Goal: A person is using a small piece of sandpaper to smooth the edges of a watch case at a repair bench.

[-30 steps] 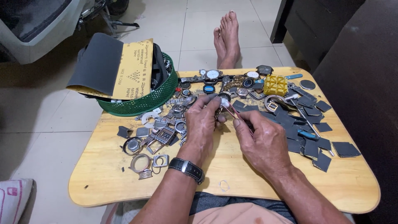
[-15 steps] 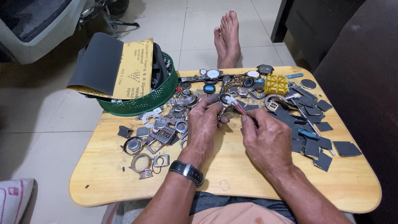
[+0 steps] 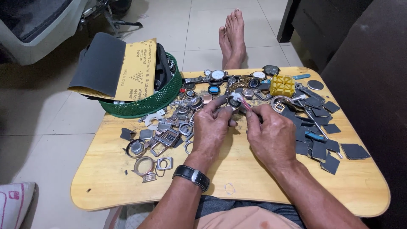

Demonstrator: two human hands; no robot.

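A small round watch case (image 3: pixel 233 101) is pinched in the left hand (image 3: pixel 210 127), just short of the far edge of the wooden table (image 3: pixel 237 178). A thin pink-tipped tool (image 3: pixel 245 103) is gripped by the right hand (image 3: pixel 271 135), its tip at the case. A green basket (image 3: pixel 148 104) sits at the far left corner; dark sanding squares (image 3: pixel 322 148) lie by the right edge.
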